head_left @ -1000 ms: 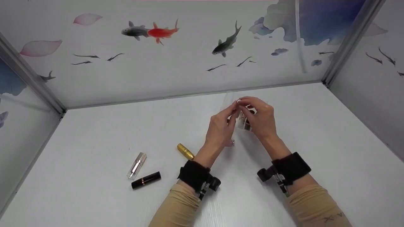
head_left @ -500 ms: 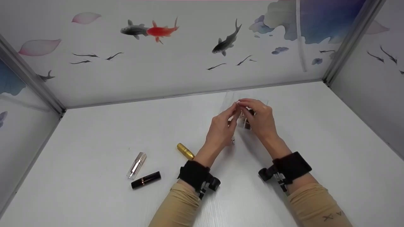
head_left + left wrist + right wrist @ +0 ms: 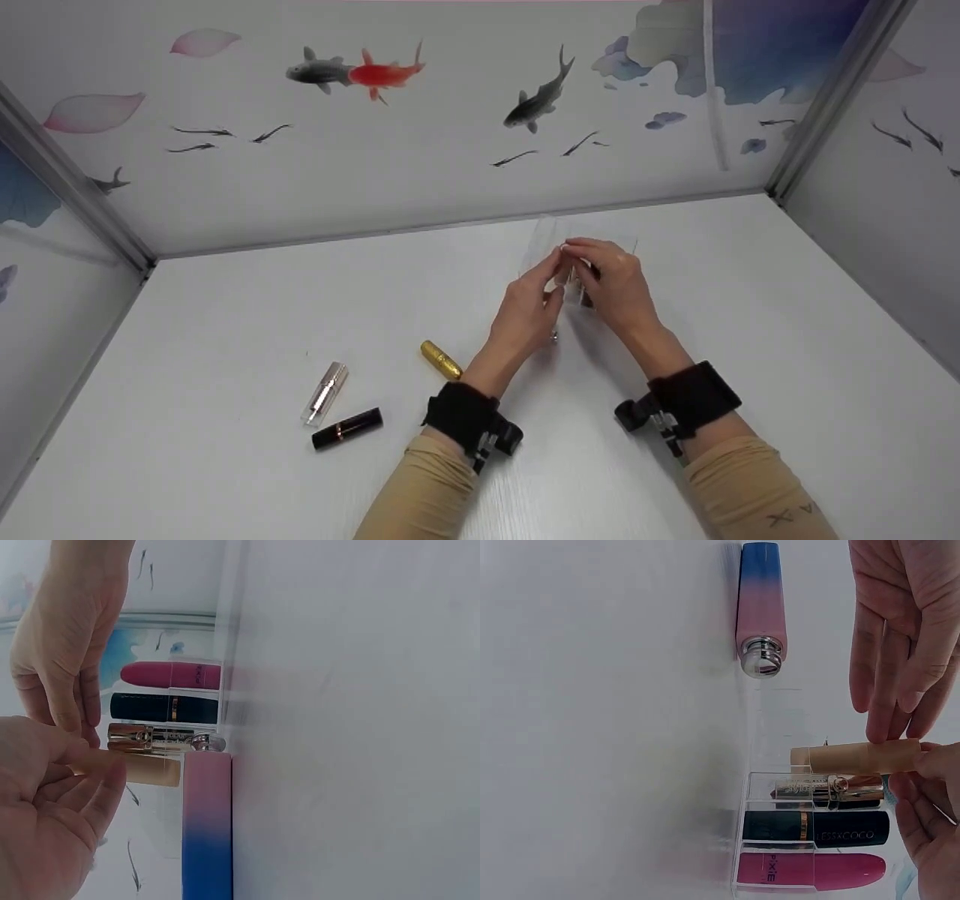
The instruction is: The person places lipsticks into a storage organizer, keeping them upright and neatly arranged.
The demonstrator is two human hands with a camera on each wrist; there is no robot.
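A slim beige cosmetic tube (image 3: 847, 757) stands between both hands over the clear partitioned holder (image 3: 739, 870); its lower end reaches into the compartment area. My left hand (image 3: 525, 304) pinches the tube from the side with thumb and fingers. Near its upper end, the right hand (image 3: 619, 281) grips it with curled fingers. In the holder's row stand a gold-capped lipstick (image 3: 135, 735), a black lipstick (image 3: 142, 706) and a magenta tube (image 3: 161, 675). Beside the holder is a pink-to-blue bottle (image 3: 208, 825) with a silver ball-shaped end, mostly hidden by my left hand in the head view.
Left of the hands on the white table (image 3: 225, 322) lie a gold lipstick (image 3: 441, 360), a clear-and-silver lipstick (image 3: 325, 394) and a black lipstick (image 3: 347, 429). A printed panel (image 3: 450, 180) with fish borders the table's back edge.
Both hands have shifted down slightly with the tube, toward the holder. The right hand now covers more of the holder. The lipsticks on the table have stayed put.
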